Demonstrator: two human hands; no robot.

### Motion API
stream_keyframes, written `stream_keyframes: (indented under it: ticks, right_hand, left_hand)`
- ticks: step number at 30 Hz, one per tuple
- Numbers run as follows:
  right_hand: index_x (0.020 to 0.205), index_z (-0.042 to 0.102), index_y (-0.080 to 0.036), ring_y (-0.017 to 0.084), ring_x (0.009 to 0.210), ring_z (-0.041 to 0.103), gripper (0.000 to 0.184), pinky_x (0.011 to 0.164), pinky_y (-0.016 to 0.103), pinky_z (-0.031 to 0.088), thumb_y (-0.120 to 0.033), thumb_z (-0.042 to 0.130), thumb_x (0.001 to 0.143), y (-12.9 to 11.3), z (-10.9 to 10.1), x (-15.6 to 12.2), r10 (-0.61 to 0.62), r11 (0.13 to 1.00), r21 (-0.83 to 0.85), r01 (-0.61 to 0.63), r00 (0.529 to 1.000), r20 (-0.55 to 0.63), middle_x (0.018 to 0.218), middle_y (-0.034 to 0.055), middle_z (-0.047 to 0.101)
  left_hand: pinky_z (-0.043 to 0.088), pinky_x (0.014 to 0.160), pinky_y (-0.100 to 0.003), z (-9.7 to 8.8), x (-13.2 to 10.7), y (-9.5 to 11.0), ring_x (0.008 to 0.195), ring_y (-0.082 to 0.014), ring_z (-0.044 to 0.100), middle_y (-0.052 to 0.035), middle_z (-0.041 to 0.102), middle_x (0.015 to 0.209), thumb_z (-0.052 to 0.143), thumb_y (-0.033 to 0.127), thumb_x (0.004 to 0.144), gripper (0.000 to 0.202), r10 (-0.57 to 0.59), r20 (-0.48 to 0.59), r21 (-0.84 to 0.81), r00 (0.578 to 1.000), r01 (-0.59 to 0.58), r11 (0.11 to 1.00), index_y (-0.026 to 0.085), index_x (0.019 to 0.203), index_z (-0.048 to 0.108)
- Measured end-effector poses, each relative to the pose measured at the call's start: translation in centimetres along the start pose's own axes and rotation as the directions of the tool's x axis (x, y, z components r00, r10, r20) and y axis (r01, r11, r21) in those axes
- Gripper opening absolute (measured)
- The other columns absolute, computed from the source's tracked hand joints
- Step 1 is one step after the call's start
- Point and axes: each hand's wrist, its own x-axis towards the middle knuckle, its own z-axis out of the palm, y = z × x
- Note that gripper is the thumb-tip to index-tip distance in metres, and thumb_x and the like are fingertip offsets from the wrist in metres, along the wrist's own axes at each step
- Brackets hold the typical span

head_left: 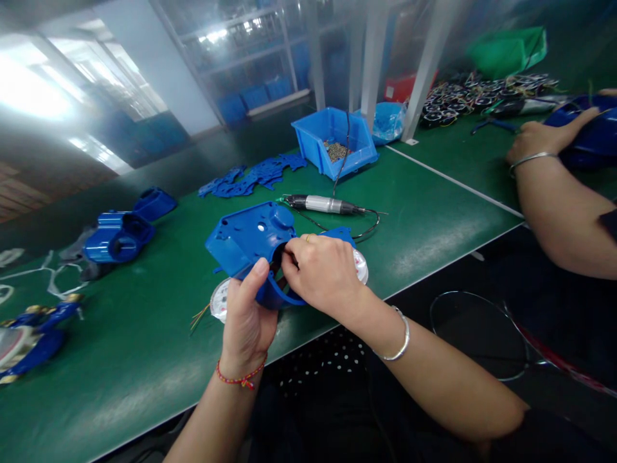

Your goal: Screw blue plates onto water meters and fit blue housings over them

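Note:
A blue plastic housing (pixel 248 239) is held just above the green table (pixel 144 334) near its front edge. My left hand (pixel 245 315) grips its lower part from below, thumb up against the shell. My right hand (pixel 321 273) is closed on the housing's right side, fingertips pinched at its opening. A white round dial (pixel 219 300) with thin wires shows under the housing. An electric screwdriver (pixel 322 204) with a black cable lies just behind my hands.
A blue bin (pixel 357 138) of small screws stands behind the screwdriver. Flat blue plastic parts (pixel 255 177) lie left of it. Another blue housing (pixel 120 235) sits at left, a meter (pixel 29 334) at far left. A co-worker's arm (pixel 554 193) works at right.

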Motion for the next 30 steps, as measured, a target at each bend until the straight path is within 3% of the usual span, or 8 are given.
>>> stream_keyframes:
  ticks: [10,13,15,18,21,24,27,30]
  right_hand:
    - [0.096,0.053,-0.016,0.022,0.065,0.065,0.011,0.055,0.027,0.035,-0.014,0.045,0.088,0.3,0.6,0.2,0.045,0.997,0.066,-0.043,0.999,-0.028,0.074,0.0062,0.067]
    - [0.101,0.05,-0.015,0.019,0.065,0.064,0.018,0.057,0.026,0.04,-0.011,0.049,0.084,0.4,0.2,0.1,0.088,0.961,0.263,-0.082,0.996,-0.011,0.075,0.005,0.066]
    - [0.104,0.048,-0.015,0.017,0.066,0.064,0.022,0.06,0.024,0.043,-0.009,0.048,0.083,0.8,-0.3,-0.1,0.109,0.879,0.467,-0.101,0.994,0.01,0.076,0.0036,0.066]
    - [0.108,0.047,-0.017,0.015,0.068,0.064,0.02,0.062,0.024,0.047,-0.017,0.042,0.089,1.9,-1.1,-0.2,0.166,0.646,0.737,-0.196,0.979,0.115,0.076,0.0024,0.065]
    - [0.121,0.045,-0.018,0.016,0.07,0.066,0.04,0.063,0.027,0.052,-0.044,0.027,0.097,2.9,-1.9,0.0,0.19,0.221,0.911,-0.348,0.932,0.31,0.081,0.0049,0.067]
    - [0.124,0.051,-0.018,0.02,0.08,0.068,0.061,0.071,0.033,0.055,-0.063,0.026,0.092,3.5,-2.6,0.3,0.157,-0.126,0.897,-0.425,0.884,0.441,0.09,0.008,0.069]
    - [0.112,0.063,-0.018,0.023,0.09,0.067,0.055,0.083,0.038,0.054,-0.061,0.041,0.086,3.8,-3.2,0.5,0.175,-0.361,0.807,-0.467,0.816,0.551,0.096,0.008,0.07]
    - [0.103,0.068,-0.019,0.025,0.09,0.066,0.045,0.088,0.041,0.052,-0.054,0.047,0.084,3.9,-3.3,0.5,0.206,-0.452,0.741,-0.497,0.75,0.629,0.093,0.007,0.071]
  left_hand:
    - [0.054,0.087,-0.034,0.1,-0.2,-0.5,0.101,-0.0248,0.063,-0.0036,0.068,0.105,0.078,0.032,0.068,0.036,0.031,0.073,-0.023,0.997,-0.029,0.999,0.022,0.102,0.068]
    - [0.053,0.086,-0.035,0.0,-0.3,-0.3,0.1,-0.0256,0.062,-0.0031,0.069,0.102,0.077,0.027,0.065,0.037,0.037,0.077,-0.046,0.996,-0.033,0.998,0.023,0.101,0.068]
    - [0.053,0.084,-0.034,-0.1,-0.3,-0.4,0.098,-0.0249,0.062,-0.0025,0.069,0.099,0.076,0.024,0.063,0.04,0.058,0.085,-0.027,0.995,-0.056,0.998,0.024,0.102,0.067]
    - [0.051,0.084,-0.029,-0.3,-0.3,-1.0,0.095,-0.0204,0.062,-0.0017,0.067,0.101,0.08,0.022,0.064,0.045,0.151,0.118,0.085,0.981,-0.162,0.983,0.025,0.107,0.063]
    - [0.046,0.094,-0.029,-0.2,-0.3,-1.8,0.113,-0.0213,0.054,-0.0037,0.056,0.125,0.083,0.025,0.065,0.068,0.263,0.18,0.271,0.948,-0.305,0.913,0.029,0.125,0.05]
    - [0.041,0.102,-0.039,0.1,-0.4,-1.9,0.128,-0.0271,0.04,-0.0079,0.038,0.143,0.083,0.032,0.065,0.092,0.38,0.299,0.523,0.876,-0.483,0.702,0.029,0.14,0.031]
    - [0.035,0.106,-0.048,0.4,-0.4,-1.1,0.127,-0.0311,0.039,-0.0123,0.038,0.142,0.082,0.041,0.063,0.097,0.444,0.431,0.654,0.786,-0.611,0.447,0.023,0.142,0.028]
    - [0.036,0.105,-0.048,0.2,-0.2,-0.1,0.124,-0.0286,0.042,-0.012,0.043,0.138,0.067,0.052,0.078,0.075,0.386,0.505,0.627,0.772,-0.635,0.451,0.021,0.139,0.034]
